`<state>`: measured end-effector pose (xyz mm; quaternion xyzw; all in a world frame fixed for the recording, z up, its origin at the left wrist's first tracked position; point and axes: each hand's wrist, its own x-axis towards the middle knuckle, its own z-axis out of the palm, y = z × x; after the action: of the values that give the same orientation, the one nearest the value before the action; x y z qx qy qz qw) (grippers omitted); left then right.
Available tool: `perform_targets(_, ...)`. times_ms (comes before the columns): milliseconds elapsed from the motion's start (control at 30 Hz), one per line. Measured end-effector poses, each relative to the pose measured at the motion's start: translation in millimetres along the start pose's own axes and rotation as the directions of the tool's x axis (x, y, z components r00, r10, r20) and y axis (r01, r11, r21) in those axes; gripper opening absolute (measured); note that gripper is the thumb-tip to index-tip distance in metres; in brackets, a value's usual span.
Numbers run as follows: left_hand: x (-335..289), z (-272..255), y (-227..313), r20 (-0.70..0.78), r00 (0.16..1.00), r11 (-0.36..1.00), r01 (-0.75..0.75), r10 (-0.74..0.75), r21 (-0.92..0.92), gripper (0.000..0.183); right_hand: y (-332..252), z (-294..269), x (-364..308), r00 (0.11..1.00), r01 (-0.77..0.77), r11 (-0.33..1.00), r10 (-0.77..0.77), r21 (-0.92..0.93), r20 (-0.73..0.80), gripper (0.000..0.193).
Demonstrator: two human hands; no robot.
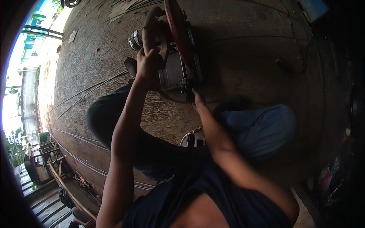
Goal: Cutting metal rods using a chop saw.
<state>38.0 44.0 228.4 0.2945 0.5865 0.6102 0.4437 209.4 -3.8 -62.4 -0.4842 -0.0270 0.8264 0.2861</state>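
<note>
In front of my folded legs stands a machine that looks like a cut-off saw, with a flat dark base [171,72]. Above the base rise a brown curved guard [151,28] and a long red-edged piece [178,32]. My left hand [148,62] is closed around the near end of the brown guard. At the base's near edge, my right hand [198,102] reaches to a small dark clamp-like fitting [185,84]; its fingers are bent, and what they grip is hidden. A silver banded cylinder [134,40] sticks out left of the guard.
Cables [89,88] run across the worn brown floor [95,57] on the left. Between my legs lies a round pale object [192,139], partly hidden. A blue object [313,9] stands at the far right. Wooden and metal frames [40,161] stand at the lower left.
</note>
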Motion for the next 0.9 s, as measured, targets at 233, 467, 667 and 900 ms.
perform_targets(233, 5.1, -4.1, -4.8, 0.012, 1.0, 1.0, -0.026, 0.026, -0.008, 0.032, 8.9, 0.8, -3.7, 0.687, 0.573, 0.235, -0.661, -0.785, 0.303, 0.053)
perform_targets(467, 9.2, -6.6, -7.6, 0.05, 0.998, 0.996, -0.031, 0.035, -0.088, 0.026, 8.6, 16.7, 0.5, 0.955, 0.108, 0.971, -0.161, -0.214, -0.251, 0.066)
perform_targets(667, 5.0, -3.3, -3.5, 0.029, 0.999, 0.997, -0.019, 0.021, -0.068, 0.026, 23.1, 29.6, -30.1, 0.49, 0.407, -0.192, -0.779, -0.893, 0.391, 0.077)
perform_targets(900, 2.6, 2.6, 1.6, -0.007, 1.0, 0.997, 0.008, -0.008, -0.078, 0.024, 22.0, 25.6, 20.9, 0.976, 0.207, 0.971, -0.213, -0.119, -0.036, 0.071)
